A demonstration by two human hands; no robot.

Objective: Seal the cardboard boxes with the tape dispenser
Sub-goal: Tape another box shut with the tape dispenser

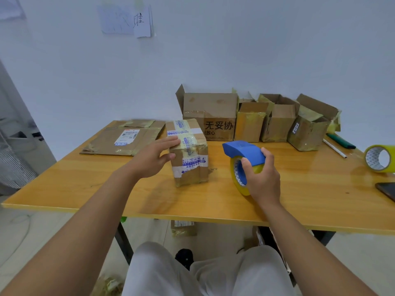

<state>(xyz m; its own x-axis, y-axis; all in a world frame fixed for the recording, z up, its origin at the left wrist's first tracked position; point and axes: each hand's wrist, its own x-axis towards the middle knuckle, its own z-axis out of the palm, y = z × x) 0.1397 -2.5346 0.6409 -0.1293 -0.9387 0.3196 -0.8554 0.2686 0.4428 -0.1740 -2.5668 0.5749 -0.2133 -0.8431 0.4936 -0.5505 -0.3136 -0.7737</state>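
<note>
A small taped cardboard box (189,154) stands upright in the middle of the wooden table (106,189). My left hand (155,157) rests on its left side, fingers flat over the top edge and thumb against the near face. To the right, my right hand (261,174) grips the blue tape dispenser (243,153), which carries a yellow roll and stands on the table a short way from the box. Along the back wall stand several open cardboard boxes (210,116).
Flattened cardboard sheets (124,138) lie at the back left. A spare yellow tape roll (379,159) sits at the right edge, with a dark phone (386,190) in front of it, and a pen (334,148) and a green marker (341,141) behind.
</note>
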